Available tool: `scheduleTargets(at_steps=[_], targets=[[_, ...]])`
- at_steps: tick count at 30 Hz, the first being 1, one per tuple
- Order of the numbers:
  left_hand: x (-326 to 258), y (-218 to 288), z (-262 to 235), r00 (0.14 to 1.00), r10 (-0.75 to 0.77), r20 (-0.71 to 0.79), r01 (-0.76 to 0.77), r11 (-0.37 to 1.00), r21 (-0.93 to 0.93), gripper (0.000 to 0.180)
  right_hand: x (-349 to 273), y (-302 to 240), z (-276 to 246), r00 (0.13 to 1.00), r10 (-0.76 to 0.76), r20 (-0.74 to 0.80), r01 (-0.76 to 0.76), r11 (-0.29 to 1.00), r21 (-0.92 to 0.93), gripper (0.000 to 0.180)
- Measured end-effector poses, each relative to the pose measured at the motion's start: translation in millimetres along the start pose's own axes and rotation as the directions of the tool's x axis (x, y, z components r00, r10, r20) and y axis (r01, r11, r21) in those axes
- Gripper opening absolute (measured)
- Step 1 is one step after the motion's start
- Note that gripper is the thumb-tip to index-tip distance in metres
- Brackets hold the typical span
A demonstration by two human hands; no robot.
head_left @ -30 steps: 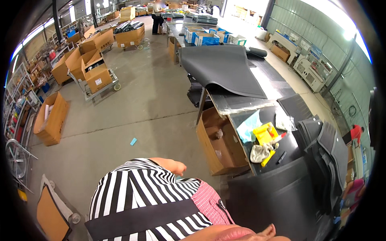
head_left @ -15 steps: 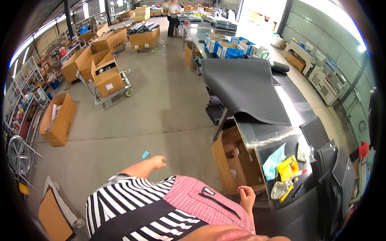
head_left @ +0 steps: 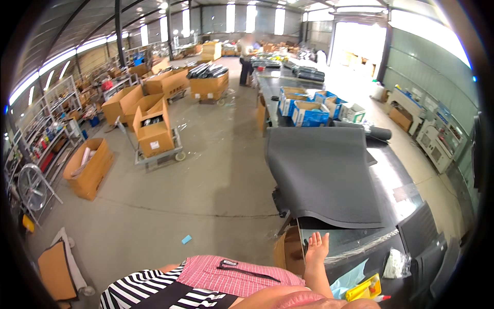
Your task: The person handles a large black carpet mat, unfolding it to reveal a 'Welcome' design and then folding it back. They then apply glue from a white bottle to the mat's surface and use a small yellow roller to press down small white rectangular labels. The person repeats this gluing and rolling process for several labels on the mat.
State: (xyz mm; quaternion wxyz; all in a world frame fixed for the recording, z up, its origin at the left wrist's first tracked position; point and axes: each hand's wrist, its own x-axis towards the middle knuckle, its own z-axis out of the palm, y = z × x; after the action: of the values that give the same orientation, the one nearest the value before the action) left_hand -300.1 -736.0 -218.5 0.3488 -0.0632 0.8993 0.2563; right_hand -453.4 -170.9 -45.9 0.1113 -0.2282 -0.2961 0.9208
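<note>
My right hand (head_left: 317,248) is raised at the near left edge of the table (head_left: 337,250), fingers spread and nothing in them. Just beyond it lies a large black rubber-like sheet (head_left: 324,175), its near edge curling up and its left side overhanging the table. The hand looks apart from the sheet. Of my left arm only a sliver of forearm (head_left: 168,268) shows beside the striped sleeve; the hand is hidden behind my pink checked apron (head_left: 231,270). Close to my right forearm are a light blue cloth (head_left: 350,279) and a yellow tray (head_left: 364,288).
Under the table stands an open cardboard box (head_left: 289,252). Blue-and-white boxes (head_left: 311,114) and a black roll (head_left: 378,134) sit farther along the tabletop. Left across the floor are a loaded cart (head_left: 157,154) and a tall carton (head_left: 90,170). A person (head_left: 246,62) stands far off.
My view has tilted up and shows more of the hall. The right hand has come up to the table edge with its fingers spread. My left hand has dropped out of sight.
</note>
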Motion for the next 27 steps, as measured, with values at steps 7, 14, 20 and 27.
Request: scheduleTargets(at_steps=[7, 14, 20, 27], targets=[[0.9, 34.8, 4.4, 0.996, -0.051, -0.076, 0.038, 0.984, -0.171, 0.055, 78.4, -0.1, 30.5, 0.976, 0.187, 0.115, -0.183, 0.982, -0.041, 0.066], [4.0, 20.4, 11.5, 0.99, -0.132, -0.041, 0.124, 0.98, -0.158, 0.055, 127.4, 14.1, 18.0, 0.96, 0.262, 0.094, -0.245, 0.956, -0.161, 0.036], [39.1, 7.4, -28.4, 0.99, -0.141, -0.014, 0.14, 0.99, -0.004, 0.055, 123.7, 8.6, 18.9, 0.97, 0.243, 0.012, -0.239, 0.96, -0.145, 0.028], [99.5, 43.3, -73.6, 0.99, -0.02, -0.142, 0.031, 0.997, 0.074, 0.055, 124.2, 13.9, 30.9, 0.977, 0.204, -0.059, -0.212, 0.956, -0.203, 0.029]])
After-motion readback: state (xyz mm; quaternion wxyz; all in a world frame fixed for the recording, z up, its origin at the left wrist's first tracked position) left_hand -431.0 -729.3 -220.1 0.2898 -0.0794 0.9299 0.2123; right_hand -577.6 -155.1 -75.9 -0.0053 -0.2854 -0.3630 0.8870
